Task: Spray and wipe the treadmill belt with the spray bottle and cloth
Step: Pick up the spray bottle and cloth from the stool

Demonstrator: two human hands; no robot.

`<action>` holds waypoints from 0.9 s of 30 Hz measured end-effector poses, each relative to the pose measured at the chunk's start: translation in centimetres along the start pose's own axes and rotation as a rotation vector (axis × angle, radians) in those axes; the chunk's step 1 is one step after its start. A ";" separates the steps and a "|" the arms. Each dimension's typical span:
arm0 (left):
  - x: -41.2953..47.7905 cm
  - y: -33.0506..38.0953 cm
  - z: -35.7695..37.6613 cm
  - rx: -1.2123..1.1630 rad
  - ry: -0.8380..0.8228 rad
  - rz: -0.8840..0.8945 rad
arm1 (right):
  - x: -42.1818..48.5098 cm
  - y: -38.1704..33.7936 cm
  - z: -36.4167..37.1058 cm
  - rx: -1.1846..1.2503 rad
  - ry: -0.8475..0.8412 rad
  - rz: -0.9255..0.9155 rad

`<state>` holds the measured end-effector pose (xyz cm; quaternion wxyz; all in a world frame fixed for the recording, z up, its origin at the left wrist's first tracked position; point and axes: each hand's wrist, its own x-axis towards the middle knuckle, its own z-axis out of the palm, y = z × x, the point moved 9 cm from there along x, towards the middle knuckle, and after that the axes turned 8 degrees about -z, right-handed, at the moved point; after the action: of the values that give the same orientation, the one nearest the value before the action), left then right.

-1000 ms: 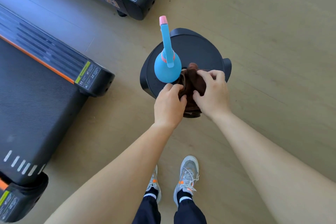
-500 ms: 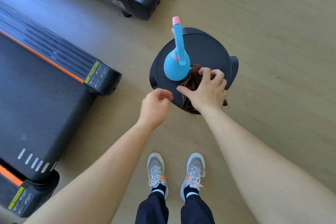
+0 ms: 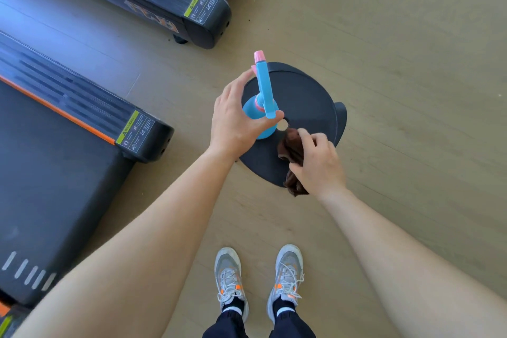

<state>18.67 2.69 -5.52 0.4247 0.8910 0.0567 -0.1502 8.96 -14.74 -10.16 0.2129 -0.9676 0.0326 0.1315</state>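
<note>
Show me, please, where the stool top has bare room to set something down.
Bare: the far right of the stool top, between the spray bottle and the rim. Crowded: near side, with left hand, cloth, right hand.

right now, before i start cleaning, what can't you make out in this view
All in the head view:
spray bottle: the left hand covers much of its body; the fill level, and whether the hand actually grips it, are unclear.
cloth: mostly bunched under the right hand; size hidden.
treadmill belt: cut off by the left edge, partly covered by the left forearm.
warning label: print too small to read.
</note>
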 end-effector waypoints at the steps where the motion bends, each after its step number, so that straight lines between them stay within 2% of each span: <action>1: 0.2 0.4 0.5 -0.010 0.002 0.021 | 0.1 0.3 -0.1 0.071 -0.001 0.029; 3: 0.2 0.8 1.6 -0.021 -0.012 0.029 | 0.4 0.8 -0.4 0.222 0.000 0.091; 6: 0.4 0.9 2.5 -0.080 -0.011 -0.040 | 0.9 0.6 -0.8 0.278 -0.037 0.092; 11: 0.6 1.4 2.0 -0.150 0.071 -0.100 | 1.4 0.4 -1.0 0.252 -0.191 0.131; 17: 0.3 -2.3 -0.5 -0.393 0.151 -0.330 | 1.6 -0.7 -3.3 0.191 -0.128 0.137; 22: -3.1 -5.7 -5.2 -0.430 0.143 -0.434 | 1.5 -5.1 -4.4 0.129 -0.200 0.072; 27: -9.5 -7.7 -13.3 -0.435 0.230 -0.528 | 0.5 -13.8 -6.1 0.176 -0.236 -0.039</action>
<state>10.82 18.11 -0.36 0.5417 0.7455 0.3630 -0.1377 12.58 -4.78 0.60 0.3019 -0.9234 -0.0001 0.2370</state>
